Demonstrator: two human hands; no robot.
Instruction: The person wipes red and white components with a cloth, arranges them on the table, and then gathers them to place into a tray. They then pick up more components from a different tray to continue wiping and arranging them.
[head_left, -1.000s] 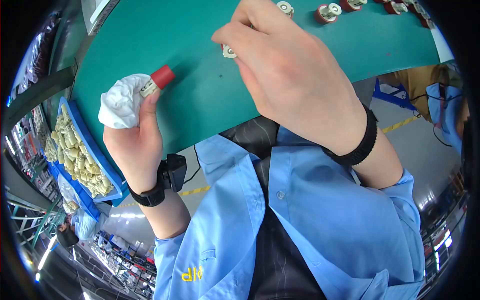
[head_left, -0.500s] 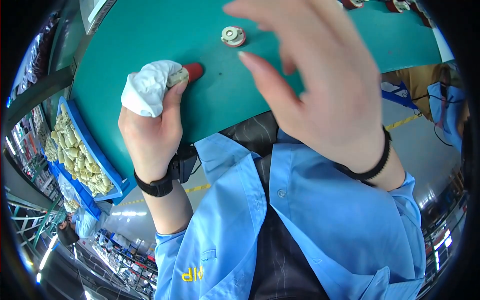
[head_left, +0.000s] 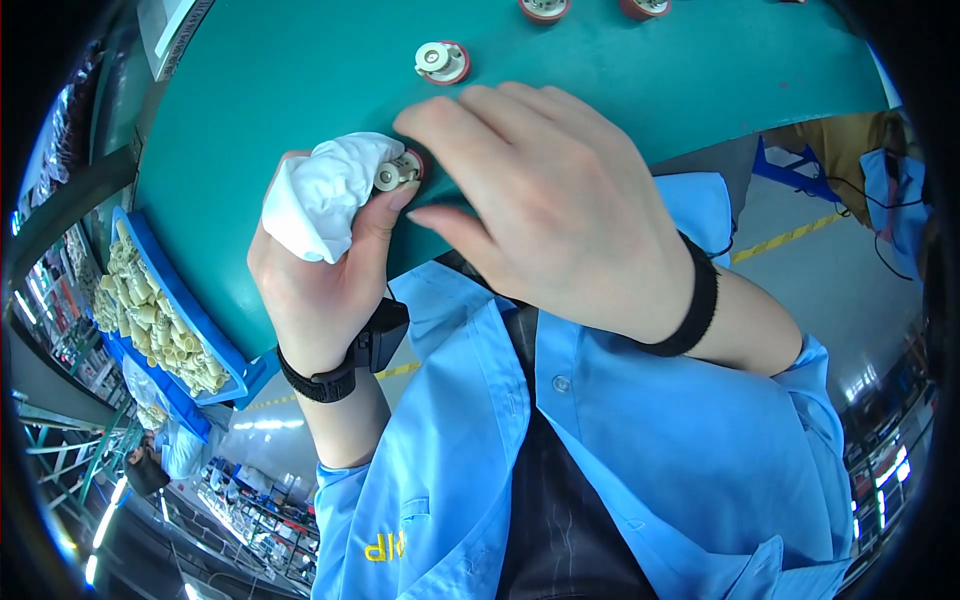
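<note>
My left hand (head_left: 315,305) is closed over a crumpled white cloth (head_left: 325,195) and a small red-rimmed round part (head_left: 400,172). The part's pale face with a round hub is turned up, beside my left thumb; the cloth covers the fingers. Just to its right is my right hand (head_left: 565,215), palm down. Its thumb and forefinger are apart on either side of a gap facing the part, with nothing seen between them. A similar round part (head_left: 441,62) with a red rim lies farther off on the green mat (head_left: 290,80).
More red-rimmed parts, one of them a round part (head_left: 544,8), stand at the far edge of view. At the left, a blue tray (head_left: 180,285) holds many cream-coloured tubular pieces (head_left: 165,325). A blue frame (head_left: 795,175) is beyond the mat's right edge.
My right hand has come down and left, close to my left hand. The held part has turned from its red end pointing right to its pale face up. The view has shifted slightly.
</note>
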